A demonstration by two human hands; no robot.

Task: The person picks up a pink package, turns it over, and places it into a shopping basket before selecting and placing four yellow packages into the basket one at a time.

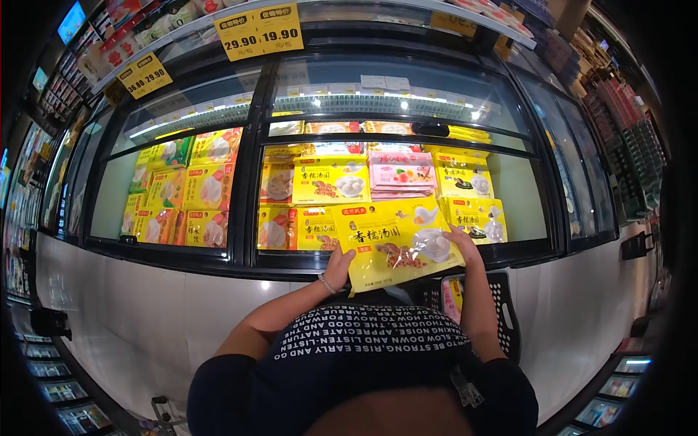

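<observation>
A large yellow food package (392,251) with pictures of white round dumplings is held up in front of my chest, slightly tilted. My left hand (337,267) grips its left edge, with a bracelet at the wrist. On the right edge, my right hand (464,245) is closed round the package's side. Behind it, more yellow packages (331,179) and pink packages (402,174) lie in rows inside the freezer (251,182). The lower rows are partly hidden by the held package.
A black basket (507,309) with a colourful package (452,298) in it stands below my right forearm. Orange-yellow packages (207,185) fill the freezer's left section. Yellow price signs (259,33) hang from the shelf (356,11) above the glass.
</observation>
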